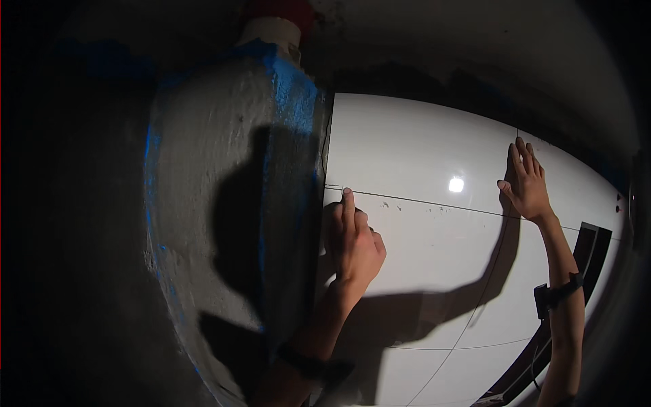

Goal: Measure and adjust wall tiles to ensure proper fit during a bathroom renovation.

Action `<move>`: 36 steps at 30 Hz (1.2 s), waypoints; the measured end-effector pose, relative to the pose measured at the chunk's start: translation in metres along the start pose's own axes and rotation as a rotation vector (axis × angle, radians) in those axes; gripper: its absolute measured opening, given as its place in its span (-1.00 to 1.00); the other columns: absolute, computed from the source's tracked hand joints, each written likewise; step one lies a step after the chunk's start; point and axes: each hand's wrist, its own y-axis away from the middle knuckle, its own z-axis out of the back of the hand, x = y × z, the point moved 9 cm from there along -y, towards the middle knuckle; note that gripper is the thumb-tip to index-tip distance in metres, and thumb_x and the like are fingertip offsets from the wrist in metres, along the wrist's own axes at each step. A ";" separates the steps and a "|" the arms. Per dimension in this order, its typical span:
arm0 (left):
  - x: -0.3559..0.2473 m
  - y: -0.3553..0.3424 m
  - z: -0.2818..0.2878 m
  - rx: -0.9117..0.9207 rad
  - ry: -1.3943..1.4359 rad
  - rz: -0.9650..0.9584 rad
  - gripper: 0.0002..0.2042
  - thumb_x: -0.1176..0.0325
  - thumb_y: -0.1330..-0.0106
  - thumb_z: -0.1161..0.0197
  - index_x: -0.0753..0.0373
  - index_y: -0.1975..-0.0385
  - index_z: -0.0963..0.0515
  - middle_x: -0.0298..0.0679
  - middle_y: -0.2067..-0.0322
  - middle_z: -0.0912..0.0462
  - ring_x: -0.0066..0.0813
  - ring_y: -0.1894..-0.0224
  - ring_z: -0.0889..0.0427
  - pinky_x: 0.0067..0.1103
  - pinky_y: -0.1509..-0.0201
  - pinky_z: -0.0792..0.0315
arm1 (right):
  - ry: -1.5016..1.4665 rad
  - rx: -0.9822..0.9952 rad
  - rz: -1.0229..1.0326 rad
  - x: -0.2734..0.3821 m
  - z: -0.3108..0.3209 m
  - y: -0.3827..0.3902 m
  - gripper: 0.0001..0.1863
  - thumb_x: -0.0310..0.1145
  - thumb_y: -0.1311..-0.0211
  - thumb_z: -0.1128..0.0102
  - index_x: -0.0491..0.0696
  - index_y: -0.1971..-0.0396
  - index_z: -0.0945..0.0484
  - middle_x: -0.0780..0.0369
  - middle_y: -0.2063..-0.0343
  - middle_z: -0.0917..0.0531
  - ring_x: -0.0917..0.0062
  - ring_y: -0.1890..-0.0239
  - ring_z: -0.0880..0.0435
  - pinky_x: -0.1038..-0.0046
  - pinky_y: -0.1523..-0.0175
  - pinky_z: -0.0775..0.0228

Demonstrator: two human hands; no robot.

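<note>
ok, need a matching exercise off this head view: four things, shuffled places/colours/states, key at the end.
Things
1. left hand
2. right hand
3. small box
4. rough grey surface

Places, colours, states
A. streaked with blue along its edges
B. open, fingers pointing up, over the white tiles
C. black, on a strap around the right forearm
D. index finger extended, its tip at the dark joint line

Pairs: 1-D, 2-B, 3-C, 4-A
</note>
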 end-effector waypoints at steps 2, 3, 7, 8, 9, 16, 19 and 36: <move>0.000 0.000 -0.007 0.043 -0.011 0.039 -0.84 0.67 -0.11 -0.18 0.46 0.30 -0.46 0.40 -0.37 -0.30 0.18 -0.26 -0.39 -0.07 -0.36 -0.34 | -0.001 -0.006 0.003 0.000 0.000 0.000 0.03 0.30 -0.37 -0.13 -0.04 -0.61 -0.03 0.05 -0.62 -0.03 -0.01 -0.65 0.09 -0.05 -0.63 0.14; 0.000 0.000 -0.009 0.045 -0.007 0.052 -0.84 0.66 -0.11 -0.19 0.47 0.30 -0.46 0.44 -0.37 -0.27 0.19 -0.26 -0.38 -0.07 -0.37 -0.32 | 0.007 -0.003 0.001 0.000 0.000 0.000 0.02 0.30 -0.37 -0.13 -0.04 -0.61 -0.03 0.05 -0.62 -0.03 -0.01 -0.65 0.09 -0.06 -0.63 0.14; -0.003 -0.004 -0.013 0.029 -0.011 0.097 -0.82 0.61 -0.12 -0.22 0.49 0.28 -0.46 0.54 -0.37 -0.22 0.23 -0.26 -0.36 -0.05 -0.42 -0.27 | 0.005 -0.015 0.008 0.002 -0.003 0.001 0.01 0.29 -0.39 -0.12 -0.03 -0.62 -0.03 0.05 -0.62 -0.03 -0.01 -0.65 0.09 -0.06 -0.63 0.13; -0.004 -0.005 -0.013 0.033 0.001 0.127 -0.82 0.58 -0.13 -0.23 0.47 0.28 -0.46 0.55 -0.37 -0.22 0.23 -0.27 -0.34 -0.03 -0.44 -0.23 | 0.001 -0.012 0.010 0.004 -0.006 0.000 0.01 0.29 -0.39 -0.12 -0.03 -0.62 -0.03 0.05 -0.62 -0.03 -0.01 -0.65 0.09 -0.06 -0.63 0.13; -0.008 -0.007 -0.014 0.033 0.006 0.127 -0.82 0.58 -0.13 -0.23 0.47 0.28 -0.46 0.55 -0.37 -0.22 0.23 -0.27 -0.34 -0.03 -0.44 -0.23 | 0.004 -0.019 0.012 0.003 -0.004 0.000 0.01 0.28 -0.39 -0.13 -0.03 -0.62 -0.03 0.05 -0.62 -0.03 -0.01 -0.65 0.08 -0.06 -0.63 0.13; -0.023 -0.012 -0.028 0.028 0.055 0.313 -0.78 0.49 -0.23 -0.25 0.48 0.19 -0.52 0.51 -0.36 -0.27 0.18 -0.27 -0.33 -0.07 -0.51 -0.12 | 0.010 -0.029 0.008 -0.010 0.004 0.003 -0.01 0.11 -0.35 -0.25 -0.10 -0.59 -0.07 -0.02 -0.60 -0.05 -0.07 -0.63 0.04 -0.07 -0.62 0.12; -0.012 -0.012 -0.037 -0.054 0.047 0.347 -0.52 0.28 -0.30 -0.41 0.56 -0.02 -0.46 0.45 -0.34 -0.31 0.20 -0.33 -0.28 -0.07 -0.51 -0.09 | -0.059 -0.049 0.031 -0.004 -0.004 0.000 -0.02 0.08 -0.31 -0.30 -0.15 -0.56 -0.12 -0.04 -0.59 -0.07 -0.10 -0.61 0.02 -0.06 -0.60 0.10; -0.031 -0.024 -0.086 0.044 -0.189 0.542 0.19 -0.21 -0.06 -0.59 0.54 -0.45 -0.07 0.34 -0.45 -0.08 0.17 -0.53 -0.01 0.01 -0.51 -0.01 | -0.116 -0.357 -0.234 0.022 -0.013 -0.045 -0.13 0.03 -0.46 -0.14 -0.45 -0.42 -0.20 -0.28 -0.48 -0.18 -0.13 -0.57 -0.11 0.02 -0.61 0.03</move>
